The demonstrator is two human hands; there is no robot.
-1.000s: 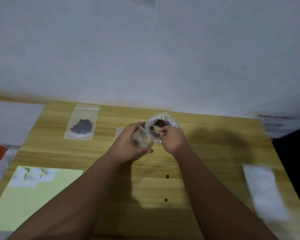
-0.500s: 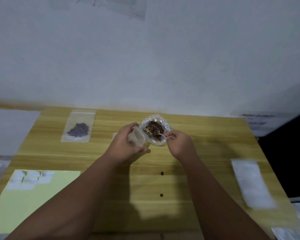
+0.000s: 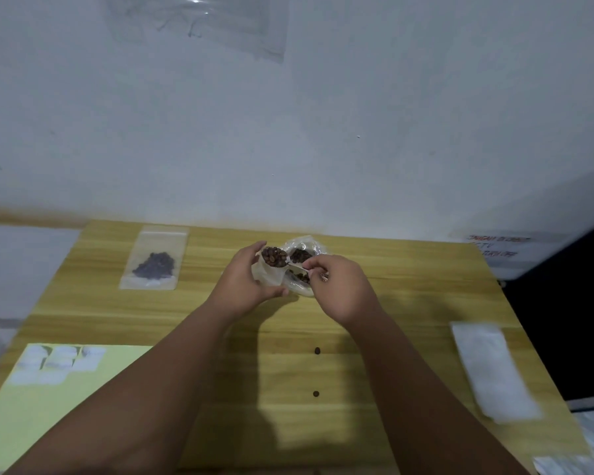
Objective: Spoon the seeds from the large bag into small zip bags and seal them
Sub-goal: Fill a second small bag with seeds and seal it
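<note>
We hold a soft, clear small zip bag (image 3: pixel 267 277) in our left hand (image 3: pixel 246 286), its grip curled round it, at 12 o'clock on the wood-grain worktop (image 3: pixel 408 286). Our right hand (image 3: pixel 340 291) pinches a pale spoon (image 3: pixel 295 267), perhaps plastic, heaped with dark oval seeds (image 3: pixel 274 257); the crinkly large bag (image 3: pixel 306 248) sits just beside.

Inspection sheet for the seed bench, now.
Surface: wooden table, two loose seeds near the arms.
Job's things: large bag open, far centre; loaded spoon at the mouth of the small zip bag; filled zip bag flat, far left.
Clutter: yellow sheet with small white pieces, near left; white packet, right.
Hands: left hand holds the small zip bag; right hand pinches the spoon.
Cables: nothing seen.
Surroundings: white wall, plastic sheet on it.
</note>
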